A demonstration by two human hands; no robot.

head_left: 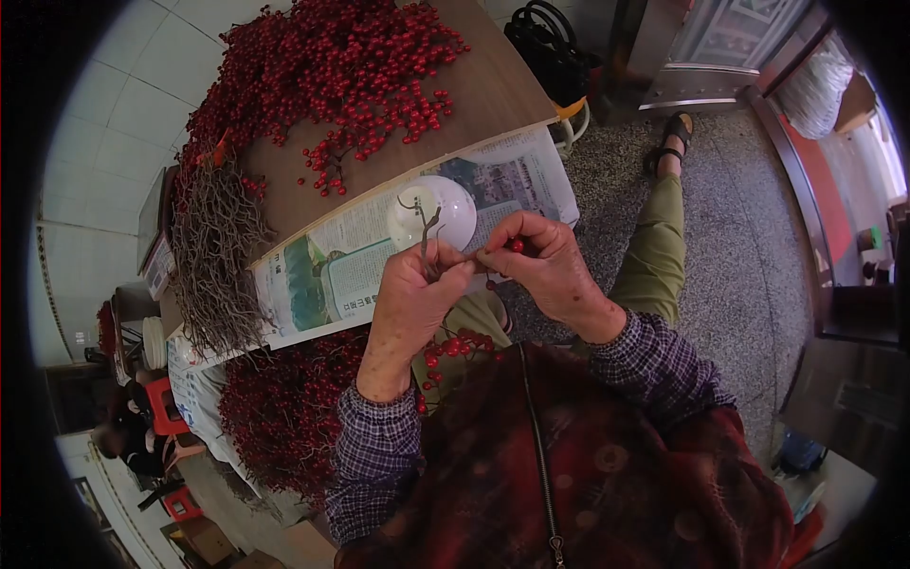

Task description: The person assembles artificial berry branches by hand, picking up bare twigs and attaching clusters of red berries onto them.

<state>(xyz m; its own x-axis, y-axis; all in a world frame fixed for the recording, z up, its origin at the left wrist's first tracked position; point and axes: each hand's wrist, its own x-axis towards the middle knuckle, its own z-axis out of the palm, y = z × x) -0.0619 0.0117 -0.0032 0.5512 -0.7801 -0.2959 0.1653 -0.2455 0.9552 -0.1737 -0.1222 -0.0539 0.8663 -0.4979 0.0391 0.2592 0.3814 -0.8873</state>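
Note:
My left hand (pixel 417 289) is closed around a thin brown berry branch (pixel 432 228), whose bare forked tip sticks up past the thumb. Below that hand hangs a cluster of red berries (pixel 460 346), probably on the same branch. Just to the right, my right hand (pixel 555 270) pinches a small sprig with a few red berries (pixel 517 245). The fingertips of both hands almost meet, and the exact pinch point is partly hidden. Behind the hands, a round white bowl-like dish (pixel 455 204) stands on newspaper (pixel 351 280).
Red berry branches (pixel 332 66) are heaped on the brown table (pixel 483 104), their bare stems (pixel 209 247) hanging over its left side. More berry branches (pixel 275 417) lie below left. A black handbag (pixel 545 52) is beyond the table. Another person (pixel 137 431) is at far left.

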